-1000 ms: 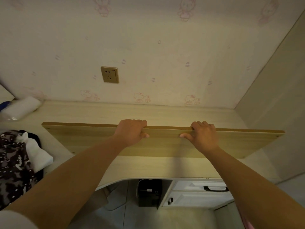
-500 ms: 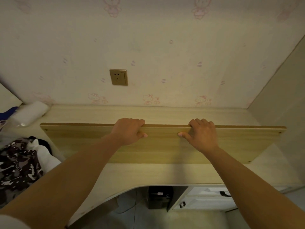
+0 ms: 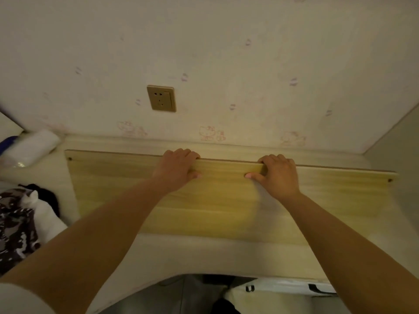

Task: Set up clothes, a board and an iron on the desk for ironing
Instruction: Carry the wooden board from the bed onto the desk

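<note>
1. Two hands are grasping the board (image 3: 226, 200): the left hand (image 3: 176, 169) and right hand (image 3: 277, 174) are hooking fingers over its far edge, thumbs pressing its face.
2. Judging by looks, the board is handling as stiff and fairly heavy; the long-edge grip is suiting it.
3. It is lying on the desk (image 3: 204, 257), the clothes (image 3: 20, 223) sitting left of the board.

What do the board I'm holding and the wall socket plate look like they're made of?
Board: probably laminated particleboard, with pale printed wood grain, a thin banded edge and corner screw holes. Socket plate: gold-toned with a brushed sheen, either metal or metallic-finished plastic.
</note>
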